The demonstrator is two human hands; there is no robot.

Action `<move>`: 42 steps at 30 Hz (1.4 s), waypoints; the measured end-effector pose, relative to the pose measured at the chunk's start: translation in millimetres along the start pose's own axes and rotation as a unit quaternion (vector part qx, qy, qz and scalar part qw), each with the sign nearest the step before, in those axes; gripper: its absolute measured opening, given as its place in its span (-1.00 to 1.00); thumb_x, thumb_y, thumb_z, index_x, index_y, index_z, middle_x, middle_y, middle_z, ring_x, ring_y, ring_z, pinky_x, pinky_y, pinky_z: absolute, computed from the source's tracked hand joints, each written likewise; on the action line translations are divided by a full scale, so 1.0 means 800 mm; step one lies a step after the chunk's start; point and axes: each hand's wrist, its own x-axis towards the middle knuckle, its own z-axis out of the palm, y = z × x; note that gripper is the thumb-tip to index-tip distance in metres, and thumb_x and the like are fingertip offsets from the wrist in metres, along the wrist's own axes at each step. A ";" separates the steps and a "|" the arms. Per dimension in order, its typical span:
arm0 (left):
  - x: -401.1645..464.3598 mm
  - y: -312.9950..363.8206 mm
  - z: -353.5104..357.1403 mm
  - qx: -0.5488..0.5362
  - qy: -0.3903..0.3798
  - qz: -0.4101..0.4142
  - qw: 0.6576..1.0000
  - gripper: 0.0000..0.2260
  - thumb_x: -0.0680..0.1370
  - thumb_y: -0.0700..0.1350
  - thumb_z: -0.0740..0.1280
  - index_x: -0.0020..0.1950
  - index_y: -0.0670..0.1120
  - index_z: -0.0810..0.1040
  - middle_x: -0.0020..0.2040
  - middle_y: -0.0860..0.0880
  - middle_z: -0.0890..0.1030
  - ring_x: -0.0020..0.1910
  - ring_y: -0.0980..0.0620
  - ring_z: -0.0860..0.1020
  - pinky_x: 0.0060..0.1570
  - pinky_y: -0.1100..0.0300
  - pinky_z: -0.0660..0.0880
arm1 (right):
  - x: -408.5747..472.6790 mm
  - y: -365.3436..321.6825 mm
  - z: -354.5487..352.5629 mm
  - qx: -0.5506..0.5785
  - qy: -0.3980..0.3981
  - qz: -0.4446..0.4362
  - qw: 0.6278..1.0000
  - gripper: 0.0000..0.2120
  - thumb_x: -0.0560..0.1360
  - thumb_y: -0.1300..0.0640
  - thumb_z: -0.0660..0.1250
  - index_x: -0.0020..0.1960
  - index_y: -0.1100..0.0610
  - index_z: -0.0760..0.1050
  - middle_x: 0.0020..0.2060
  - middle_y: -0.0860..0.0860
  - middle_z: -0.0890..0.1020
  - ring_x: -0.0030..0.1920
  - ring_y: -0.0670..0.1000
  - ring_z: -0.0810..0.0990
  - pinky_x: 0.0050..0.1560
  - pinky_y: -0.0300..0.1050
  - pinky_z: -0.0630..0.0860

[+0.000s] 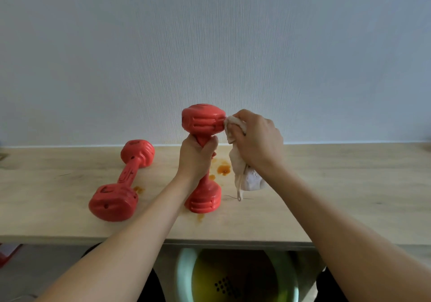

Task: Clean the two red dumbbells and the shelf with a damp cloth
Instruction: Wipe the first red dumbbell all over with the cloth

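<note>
Gripping upright dumbbell handle: left hand, hiding handle; right hand clutching cloth against head.

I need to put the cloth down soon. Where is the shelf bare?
Bare: the shelf right of the right hand. Crowded: middle, with the upright dumbbell, orange stains, and lying dumbbell.
</note>
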 end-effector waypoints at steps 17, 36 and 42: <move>-0.003 0.002 -0.003 0.035 -0.059 0.015 0.998 -0.79 0.51 -0.24 0.32 -0.33 -0.11 0.50 -0.47 -0.01 0.51 -0.53 0.18 0.48 -0.39 0.30 0.42 | 0.012 0.019 0.010 0.096 -0.049 0.045 0.993 -0.81 0.51 0.22 0.19 -0.12 0.06 0.57 -0.36 -0.17 0.57 -0.21 -0.02 0.58 -0.19 -0.01 0.54; -0.002 0.003 -0.005 0.018 -0.011 0.007 1.000 -0.84 0.44 -0.10 0.28 -0.33 -0.12 0.47 -0.48 -0.01 0.50 -0.52 0.13 0.44 -0.41 0.26 0.38 | -0.019 -0.013 0.000 -0.001 0.069 -0.110 0.992 -0.84 0.51 0.04 0.28 0.00 0.04 0.60 -0.14 0.03 0.57 -0.20 0.10 0.56 -0.25 -0.08 0.40; 0.000 0.004 0.001 0.031 -0.020 0.019 0.999 -0.81 0.52 -0.24 0.29 -0.31 -0.14 0.46 -0.47 -0.04 0.50 -0.54 0.19 0.46 -0.41 0.29 0.39 | -0.007 0.004 0.001 0.008 0.079 -0.073 0.994 -0.89 0.49 0.06 0.32 -0.08 0.10 0.55 -0.17 0.05 0.58 -0.19 0.11 0.56 -0.25 -0.08 0.38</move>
